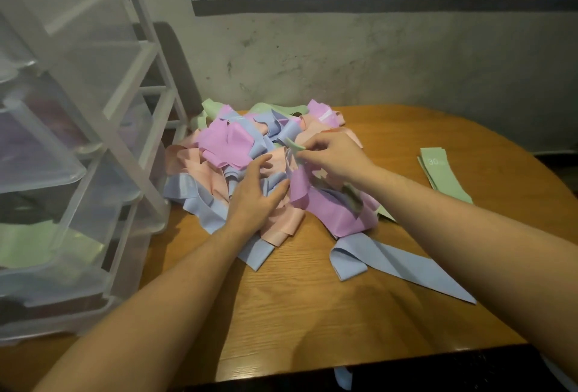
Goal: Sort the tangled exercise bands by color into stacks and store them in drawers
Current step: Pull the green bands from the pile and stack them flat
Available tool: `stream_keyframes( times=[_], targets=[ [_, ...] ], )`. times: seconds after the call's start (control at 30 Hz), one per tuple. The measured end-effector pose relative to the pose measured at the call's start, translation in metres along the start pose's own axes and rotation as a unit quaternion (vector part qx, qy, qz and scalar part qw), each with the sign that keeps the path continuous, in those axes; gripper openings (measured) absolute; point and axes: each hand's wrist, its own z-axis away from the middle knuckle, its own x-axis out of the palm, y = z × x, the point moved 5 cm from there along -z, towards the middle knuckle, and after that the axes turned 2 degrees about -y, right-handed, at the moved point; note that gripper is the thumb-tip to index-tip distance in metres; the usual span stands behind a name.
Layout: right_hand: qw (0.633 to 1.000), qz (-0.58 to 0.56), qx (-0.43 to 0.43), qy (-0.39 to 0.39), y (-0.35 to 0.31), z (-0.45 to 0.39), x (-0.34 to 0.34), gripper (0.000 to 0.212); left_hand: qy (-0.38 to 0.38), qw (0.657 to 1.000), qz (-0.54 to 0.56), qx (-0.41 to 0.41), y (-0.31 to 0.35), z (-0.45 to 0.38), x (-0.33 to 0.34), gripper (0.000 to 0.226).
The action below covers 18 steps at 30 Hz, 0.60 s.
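Both bare forearms reach forward; the left hand [255, 194] lies palm down with fingers spread and relaxed, the right hand [333, 155] has fingertips pinched together

Both hands are in the tangled pile of bands [250, 154] on the wooden table [312, 313]. The left hand [253, 197] presses flat on peach and blue bands, fingers spread. The right hand [331, 157] pinches a green band [294, 145] at the pile's top. A green stack [444, 175] lies well apart at right; clear plastic drawers [62, 172] stand at left.
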Motion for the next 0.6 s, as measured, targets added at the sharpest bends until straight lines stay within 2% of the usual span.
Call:
stream_keyframes(
  times=[0.3,0.43,0.6],
  targets=[
    [0.999,-0.027,-0.028,-0.012,-0.017,0.021,-0.011,0.014,-0.048,0.988,0.142,0.041,0.048,-0.001,0.013,0.055],
    [0.997,-0.069,-0.021,-0.038,-0.025,0.032,-0.015,0.014,-0.030,0.980,0.194,0.040,0.060,0.005,0.017,0.042],
    [0.989,-0.146,0.005,-0.006,-0.024,0.039,-0.028,0.030,-0.022,0.972,0.232,0.034,0.082,0.008,0.015,0.029]
  ],
)
